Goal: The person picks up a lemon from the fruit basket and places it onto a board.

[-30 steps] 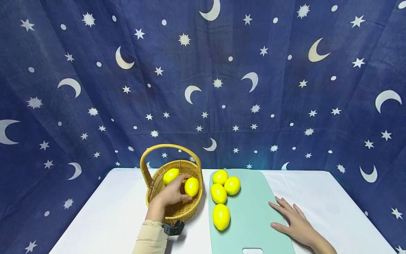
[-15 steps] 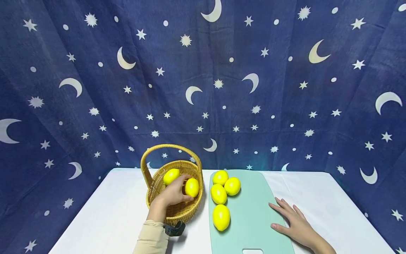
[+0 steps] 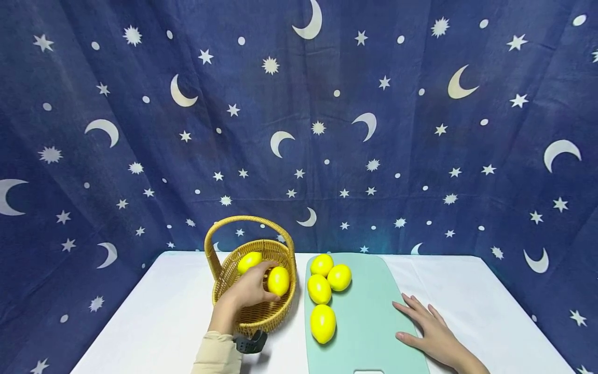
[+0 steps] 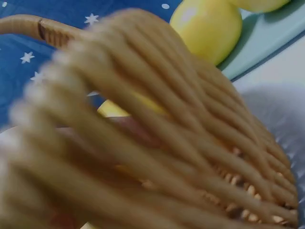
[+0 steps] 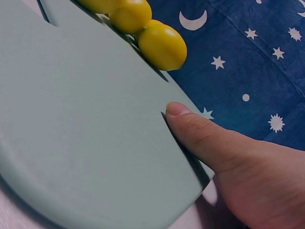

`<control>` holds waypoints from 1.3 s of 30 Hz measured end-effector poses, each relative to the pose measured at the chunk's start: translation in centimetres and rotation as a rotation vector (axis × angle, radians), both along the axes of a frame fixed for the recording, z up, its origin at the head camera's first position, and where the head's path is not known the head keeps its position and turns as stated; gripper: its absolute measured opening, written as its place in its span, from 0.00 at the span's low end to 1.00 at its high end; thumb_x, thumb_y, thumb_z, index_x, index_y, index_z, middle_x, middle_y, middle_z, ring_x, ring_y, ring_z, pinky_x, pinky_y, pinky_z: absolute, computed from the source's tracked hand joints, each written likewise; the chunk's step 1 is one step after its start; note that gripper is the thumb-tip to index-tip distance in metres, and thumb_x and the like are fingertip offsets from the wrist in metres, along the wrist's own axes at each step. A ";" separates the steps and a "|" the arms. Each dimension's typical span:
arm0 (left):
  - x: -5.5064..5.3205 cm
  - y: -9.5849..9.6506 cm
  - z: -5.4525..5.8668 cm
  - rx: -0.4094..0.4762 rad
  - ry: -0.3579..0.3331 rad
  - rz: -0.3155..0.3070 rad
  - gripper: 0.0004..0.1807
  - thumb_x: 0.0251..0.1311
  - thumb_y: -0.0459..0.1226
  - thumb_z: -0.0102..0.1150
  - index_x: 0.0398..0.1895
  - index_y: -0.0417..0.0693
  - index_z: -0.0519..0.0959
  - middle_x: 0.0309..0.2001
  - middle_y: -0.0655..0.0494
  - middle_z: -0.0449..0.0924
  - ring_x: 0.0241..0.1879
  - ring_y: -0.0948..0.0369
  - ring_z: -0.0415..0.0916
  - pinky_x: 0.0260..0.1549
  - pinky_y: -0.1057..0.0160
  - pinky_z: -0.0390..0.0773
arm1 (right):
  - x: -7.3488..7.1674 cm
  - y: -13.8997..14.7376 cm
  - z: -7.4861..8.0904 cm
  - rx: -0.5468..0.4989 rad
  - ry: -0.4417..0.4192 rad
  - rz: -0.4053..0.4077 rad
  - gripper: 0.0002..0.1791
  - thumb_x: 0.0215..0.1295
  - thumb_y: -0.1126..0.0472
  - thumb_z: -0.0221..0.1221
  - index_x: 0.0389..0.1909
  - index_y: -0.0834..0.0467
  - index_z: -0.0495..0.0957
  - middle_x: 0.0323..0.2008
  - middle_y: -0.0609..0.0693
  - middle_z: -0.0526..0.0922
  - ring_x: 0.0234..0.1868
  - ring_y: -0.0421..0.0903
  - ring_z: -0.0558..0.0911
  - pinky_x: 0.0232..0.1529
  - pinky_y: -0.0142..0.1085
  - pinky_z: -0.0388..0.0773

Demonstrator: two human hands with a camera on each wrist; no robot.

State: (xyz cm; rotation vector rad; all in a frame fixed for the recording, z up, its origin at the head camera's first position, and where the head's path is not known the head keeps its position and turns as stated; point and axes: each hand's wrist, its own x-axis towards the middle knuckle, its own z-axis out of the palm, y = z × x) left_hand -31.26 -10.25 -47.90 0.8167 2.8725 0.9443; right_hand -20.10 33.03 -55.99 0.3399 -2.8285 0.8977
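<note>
Your left hand (image 3: 251, 288) grips an oval yellow lemon (image 3: 279, 281); right hand (image 3: 433, 334), fingers spread, perhaps steadies the flat mint-green board (image 3: 364, 322).

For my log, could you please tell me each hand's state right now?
Left hand: closed around a lemon in the basket.
Right hand: open, holding nothing, at the green board's edge.

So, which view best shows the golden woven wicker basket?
The head view: the basket shows with its arched handle, though the left hand hides some weave. The left wrist view has only blurred close-up weave and some handle; the right wrist view, none.
</note>
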 end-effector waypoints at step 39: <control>6.9 5.3 6.7 -0.295 0.017 -0.166 0.38 0.35 0.43 0.78 0.56 0.50 0.73 0.47 0.63 0.77 0.44 0.67 0.72 0.49 0.65 0.76 | 0.0 0.0 0.0 -0.005 0.001 0.002 0.35 0.55 0.41 0.63 0.63 0.50 0.71 0.69 0.61 0.63 0.76 0.41 0.46 0.71 0.56 0.34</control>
